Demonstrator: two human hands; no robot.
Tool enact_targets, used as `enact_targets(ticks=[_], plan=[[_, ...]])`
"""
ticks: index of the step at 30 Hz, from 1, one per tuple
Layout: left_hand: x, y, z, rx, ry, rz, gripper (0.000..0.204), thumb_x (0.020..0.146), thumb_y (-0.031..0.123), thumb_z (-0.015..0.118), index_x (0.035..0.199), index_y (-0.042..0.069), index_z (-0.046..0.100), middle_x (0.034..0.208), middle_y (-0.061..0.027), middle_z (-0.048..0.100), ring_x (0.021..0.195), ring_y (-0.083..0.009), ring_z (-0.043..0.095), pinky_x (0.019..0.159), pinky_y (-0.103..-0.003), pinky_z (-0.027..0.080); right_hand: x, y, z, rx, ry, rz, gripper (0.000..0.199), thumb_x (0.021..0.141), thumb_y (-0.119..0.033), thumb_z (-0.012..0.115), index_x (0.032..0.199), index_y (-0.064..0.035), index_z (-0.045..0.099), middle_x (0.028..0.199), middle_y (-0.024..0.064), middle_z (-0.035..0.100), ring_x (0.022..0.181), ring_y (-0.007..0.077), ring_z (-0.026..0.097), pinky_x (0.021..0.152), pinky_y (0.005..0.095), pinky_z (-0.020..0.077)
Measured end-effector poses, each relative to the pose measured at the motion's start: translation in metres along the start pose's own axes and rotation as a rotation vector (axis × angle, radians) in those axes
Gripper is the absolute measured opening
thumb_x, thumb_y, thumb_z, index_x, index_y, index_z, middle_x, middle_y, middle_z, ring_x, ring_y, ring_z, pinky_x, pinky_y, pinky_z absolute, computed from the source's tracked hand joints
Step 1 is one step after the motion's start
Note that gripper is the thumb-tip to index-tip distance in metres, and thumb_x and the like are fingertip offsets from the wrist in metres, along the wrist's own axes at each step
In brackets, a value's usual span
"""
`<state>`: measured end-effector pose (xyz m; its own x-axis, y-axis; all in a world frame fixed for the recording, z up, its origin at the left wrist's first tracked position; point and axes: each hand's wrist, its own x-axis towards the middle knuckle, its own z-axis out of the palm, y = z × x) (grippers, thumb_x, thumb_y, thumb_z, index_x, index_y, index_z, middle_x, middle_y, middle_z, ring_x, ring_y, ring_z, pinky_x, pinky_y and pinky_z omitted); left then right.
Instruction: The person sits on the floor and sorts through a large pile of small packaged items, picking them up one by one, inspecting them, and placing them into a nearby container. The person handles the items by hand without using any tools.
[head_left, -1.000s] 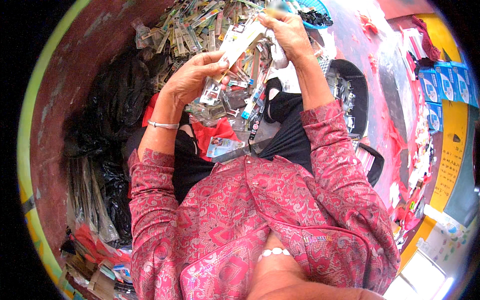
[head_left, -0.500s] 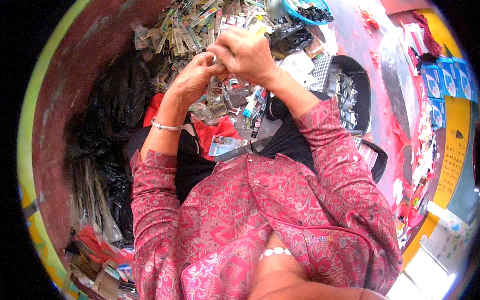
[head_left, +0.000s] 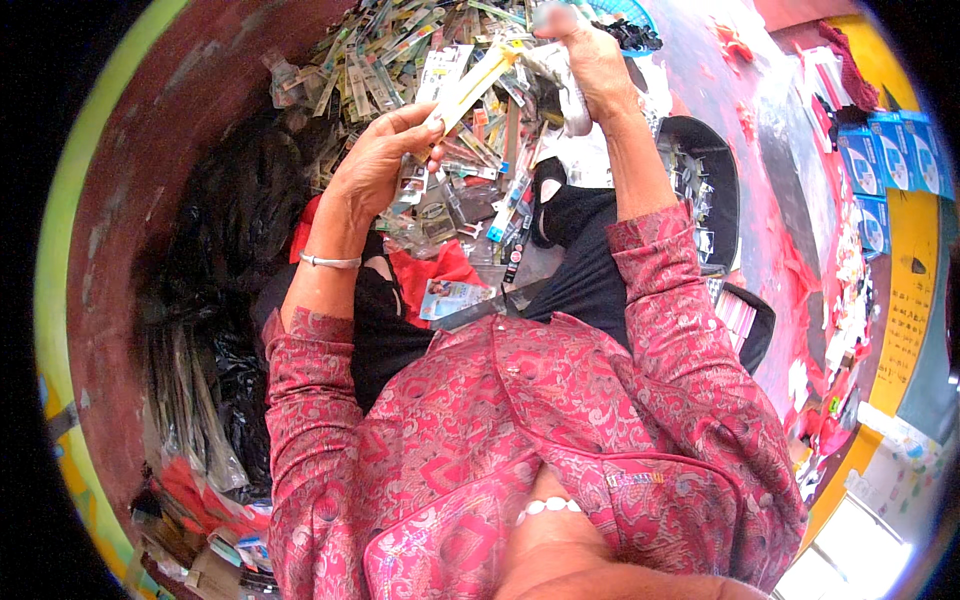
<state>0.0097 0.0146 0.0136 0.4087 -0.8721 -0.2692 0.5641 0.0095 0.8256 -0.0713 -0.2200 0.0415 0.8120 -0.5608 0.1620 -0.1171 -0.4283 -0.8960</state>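
A: Left edge first. What is logged there?

B: Black plastic bags (head_left: 225, 260) against the dark red wall, with clear sleeves of long flat packs (head_left: 195, 400) standing below them. Lower left, a few small colourful packets (head_left: 240, 550), too small to sort.

A: Left hand?

B: Left hand (head_left: 375, 165) raised over the heap, silver bangle (head_left: 330, 262) at the wrist. Grip closed: thumb and fingertips pinch the lower end of a long, narrow, pale yellow and white packet (head_left: 470, 85). The packet slants up to the right, above the pile.

A: The pile itself?

B: A heap of small carded packages (head_left: 400, 50), narrow strips in white, green and yellow, spreads across the top centre. Nearer the lap lie clear blister packs (head_left: 450, 200) and one flat card with a blue and white picture (head_left: 450, 297) on red cloth (head_left: 430, 275).

A: Right hand?

B: Right hand (head_left: 590, 65) is higher, at the packet's upper end. Grip closed around a white bundle (head_left: 565, 90); whether it also touches the yellow packet, I cannot tell.

A: Further right?

B: A black tray (head_left: 725, 165) of small items just beside the right forearm. Past it, red floor (head_left: 790, 250) with scattered packets. Far right, a row of blue rectangular boxes (head_left: 885, 165) stands above a yellow sign (head_left: 910, 300) with dark lettering.
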Motion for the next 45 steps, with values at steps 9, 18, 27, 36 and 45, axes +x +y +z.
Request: enact_targets(ticks=[9,18,27,36,45], plan=[[0.002,-0.002,-0.001,0.107,-0.031,0.037,0.033,0.083,0.020,0.051,0.108,-0.003,0.050,0.081,-0.0031,0.058,0.059,-0.0058,0.044,0.053,-0.019,0.038,-0.019,-0.034,0.005,-0.018,-0.458,-0.078,0.052,0.070,-0.021,0.067,0.115,-0.0032,0.049,0.086,0.0049,0.058,0.081,0.0111,0.052,0.075,0.0243,0.0406],[0.003,0.000,0.003,0.124,-0.045,0.041,0.036,0.085,0.028,0.050,0.106,-0.001,0.051,0.082,-0.0055,0.058,0.058,-0.0061,0.051,0.050,-0.018,0.044,-0.003,0.012,0.013,0.380,-0.122,0.190,0.022,0.079,-0.019,0.059,0.089,0.0006,0.061,0.080,0.0033,0.061,0.073,0.0069,0.053,0.067,0.0204,0.0408],[0.005,-0.001,-0.003,-0.207,0.040,-0.092,0.045,0.088,0.037,0.039,0.095,-0.005,0.054,0.085,-0.0140,0.059,0.060,-0.0139,0.057,0.052,-0.023,0.049,0.000,0.010,0.011,0.405,-0.159,0.088,0.020,0.078,-0.018,0.061,0.087,0.0002,0.062,0.082,0.0018,0.061,0.074,0.0072,0.055,0.068,0.0201,0.0416],[0.004,-0.005,0.020,-0.001,-0.101,-0.076,0.050,0.085,0.044,0.042,0.099,-0.002,0.055,0.089,-0.0069,0.059,0.071,-0.0111,0.056,0.061,-0.023,0.046,-0.020,-0.023,0.032,0.236,-0.412,0.033,0.024,0.079,-0.022,0.060,0.088,-0.0007,0.063,0.079,-0.0012,0.059,0.071,0.0050,0.051,0.066,0.0198,0.0416],[0.011,-0.009,0.007,0.264,-0.076,-0.081,0.018,0.079,0.020,0.057,0.084,0.003,0.057,0.070,0.0005,0.056,0.055,-0.0054,0.051,0.047,-0.018,0.041,-0.004,-0.010,0.025,0.165,-0.212,0.062,0.025,0.080,-0.022,0.051,0.073,-0.0020,0.064,0.071,0.0007,0.060,0.061,0.0088,0.052,0.058,0.0222,0.0413]])
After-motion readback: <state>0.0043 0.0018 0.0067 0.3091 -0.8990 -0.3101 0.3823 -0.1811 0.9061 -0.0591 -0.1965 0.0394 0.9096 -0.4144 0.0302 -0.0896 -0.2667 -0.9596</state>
